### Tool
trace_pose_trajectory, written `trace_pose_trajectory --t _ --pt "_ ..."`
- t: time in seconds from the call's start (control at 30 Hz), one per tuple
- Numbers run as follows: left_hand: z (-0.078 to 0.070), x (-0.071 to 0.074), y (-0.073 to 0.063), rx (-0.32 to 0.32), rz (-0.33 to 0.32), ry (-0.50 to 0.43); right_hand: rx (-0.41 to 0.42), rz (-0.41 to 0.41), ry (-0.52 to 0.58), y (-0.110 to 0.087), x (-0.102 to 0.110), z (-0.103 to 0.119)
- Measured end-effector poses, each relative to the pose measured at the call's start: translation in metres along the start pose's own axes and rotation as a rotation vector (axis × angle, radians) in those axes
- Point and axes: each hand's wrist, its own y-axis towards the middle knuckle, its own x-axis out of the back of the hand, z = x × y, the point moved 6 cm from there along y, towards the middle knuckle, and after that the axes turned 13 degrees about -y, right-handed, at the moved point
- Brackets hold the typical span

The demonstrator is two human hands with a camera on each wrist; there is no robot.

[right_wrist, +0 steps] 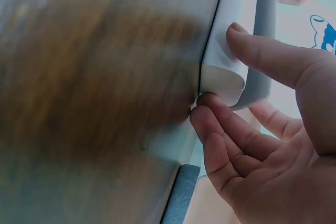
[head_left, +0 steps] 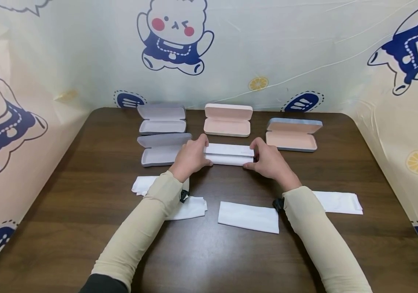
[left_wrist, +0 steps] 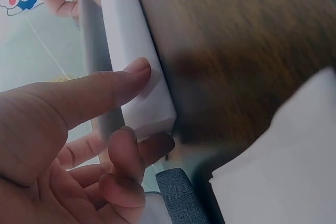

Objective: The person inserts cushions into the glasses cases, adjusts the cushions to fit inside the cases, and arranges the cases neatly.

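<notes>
A white eyeglass case [head_left: 228,159] lies lengthwise at the middle of the table between my hands, its lid [head_left: 230,149] partly raised. My left hand [head_left: 191,156] grips its left end. In the left wrist view, the left thumb presses the long white side of the case [left_wrist: 131,35] and the fingers curl at its end. At the right end my right hand [head_left: 272,162] holds the case, thumb on the near side. The right wrist view shows the right fingertips at the lower edge of the case's end [right_wrist: 223,82]. The inside of the case is hidden.
Behind stand a pink open case [head_left: 227,127] and a grey one [head_left: 163,127]. Another grey case [head_left: 159,156] sits left, a blue one with pink lining [head_left: 291,141] right. Folded white cloths lie nearer: one [head_left: 248,217] central, one [head_left: 338,202] right, others [head_left: 188,208] by the left forearm.
</notes>
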Motion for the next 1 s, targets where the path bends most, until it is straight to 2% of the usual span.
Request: trace_pose_trajectory --t 0.17,0.4,0.5,0.63,0.7,0.83,1.0 --pt "0.0 -0.001 -0.001 -0.008 -0.001 0.007 -0.03 0.021 -0.017 0.0 0.0 0.0" --pt "-0.007 0.001 -0.005 -0.033 -0.001 0.067 -0.011 0.056 -0.021 -0.001 0.003 0.0" --pt "-0.016 0.005 -0.01 -0.054 -0.025 0.119 0.006 0.081 -0.018 -0.005 0.01 -0.002" --pt "-0.037 0.009 -0.018 -0.127 -0.06 0.165 0.01 0.076 -0.017 -0.017 0.023 -0.009" --pt "-0.049 0.009 -0.02 -0.166 -0.056 0.173 0.009 0.063 -0.019 -0.023 0.029 -0.013" --pt "-0.07 0.0 -0.02 -0.192 0.006 0.131 0.007 0.042 -0.031 -0.039 0.038 -0.024" --pt "-0.092 -0.022 -0.015 -0.201 0.148 0.069 -0.015 0.028 -0.062 -0.06 0.049 -0.043"
